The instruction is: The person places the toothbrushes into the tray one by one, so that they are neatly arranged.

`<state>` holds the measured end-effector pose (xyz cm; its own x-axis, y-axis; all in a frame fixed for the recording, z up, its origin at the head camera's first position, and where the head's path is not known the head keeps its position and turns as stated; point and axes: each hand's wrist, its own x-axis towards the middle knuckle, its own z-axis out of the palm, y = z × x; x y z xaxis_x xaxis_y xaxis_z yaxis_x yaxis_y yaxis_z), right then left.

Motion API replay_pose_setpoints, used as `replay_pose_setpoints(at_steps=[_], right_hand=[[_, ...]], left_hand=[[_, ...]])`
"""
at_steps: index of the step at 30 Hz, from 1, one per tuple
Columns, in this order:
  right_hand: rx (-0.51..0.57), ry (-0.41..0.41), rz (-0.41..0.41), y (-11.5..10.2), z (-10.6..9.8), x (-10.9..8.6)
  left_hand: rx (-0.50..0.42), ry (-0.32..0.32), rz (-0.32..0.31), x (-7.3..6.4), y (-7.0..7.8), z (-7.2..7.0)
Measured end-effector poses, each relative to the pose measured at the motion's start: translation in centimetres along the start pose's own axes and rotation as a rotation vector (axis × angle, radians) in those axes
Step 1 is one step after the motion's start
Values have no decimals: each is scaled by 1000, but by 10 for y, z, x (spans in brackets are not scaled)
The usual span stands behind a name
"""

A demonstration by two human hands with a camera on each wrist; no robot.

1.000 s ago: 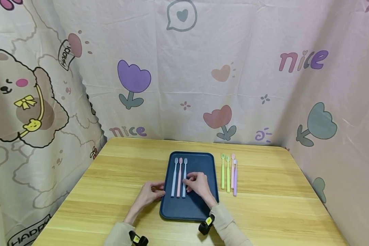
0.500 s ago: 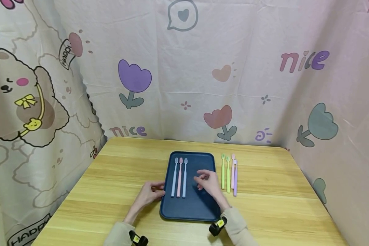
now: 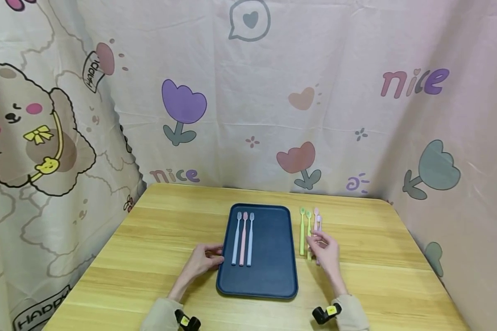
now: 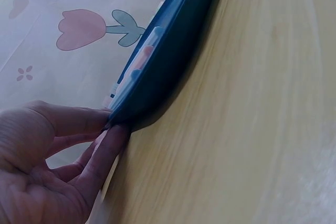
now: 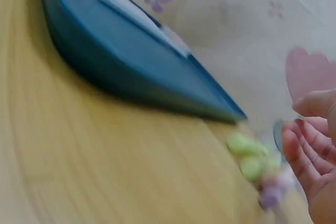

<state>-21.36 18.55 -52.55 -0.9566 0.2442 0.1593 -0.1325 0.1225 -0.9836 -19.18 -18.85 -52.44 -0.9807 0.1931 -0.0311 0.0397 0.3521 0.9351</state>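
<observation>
A dark blue tray [image 3: 272,257] lies on the table with three toothbrushes side by side in its left half: a blue toothbrush [image 3: 235,243], a pink toothbrush [image 3: 243,243] and another blue toothbrush [image 3: 250,243]. My left hand [image 3: 201,262] pinches the tray's left rim, thumb and finger meeting at its edge in the left wrist view. Right of the tray, my right hand [image 3: 326,253] hovers over a loose row: two green toothbrushes [image 3: 302,234], a pink toothbrush [image 3: 316,213] and a purple toothbrush [image 3: 319,221]. Its loosely bent fingers [image 5: 299,153] hold nothing in the right wrist view and partly hide the row.
The wooden table [image 3: 149,230] extends on both sides of the tray. Behind it hangs a printed curtain [image 3: 248,92], and another curtain side [image 3: 58,220] closes in the left. Black wrist cameras [image 3: 326,313] sit at both sleeves.
My right hand has left the right blue toothbrush on the tray and moved right, over the loose toothbrushes. My left hand has stayed at the tray's rim.
</observation>
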Motion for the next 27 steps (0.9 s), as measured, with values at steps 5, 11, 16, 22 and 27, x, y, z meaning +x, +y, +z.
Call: replay_pose_setpoints(at_steps=[5, 11, 16, 22, 27], right_hand=[[-43, 85, 11, 15, -22, 8], [-143, 88, 38, 27, -33, 14], [-248, 59, 49, 30, -35, 17], [-304, 45, 56, 28, -37, 17], [-295, 5, 78, 28, -40, 17]], left_hand=[[-5, -3, 1, 0, 0, -1], [-11, -18, -3, 1, 1, 0], [-3, -16, -2, 1, 1, 1], [28, -2, 10, 3, -3, 3], [27, -5, 7, 2, -1, 2]])
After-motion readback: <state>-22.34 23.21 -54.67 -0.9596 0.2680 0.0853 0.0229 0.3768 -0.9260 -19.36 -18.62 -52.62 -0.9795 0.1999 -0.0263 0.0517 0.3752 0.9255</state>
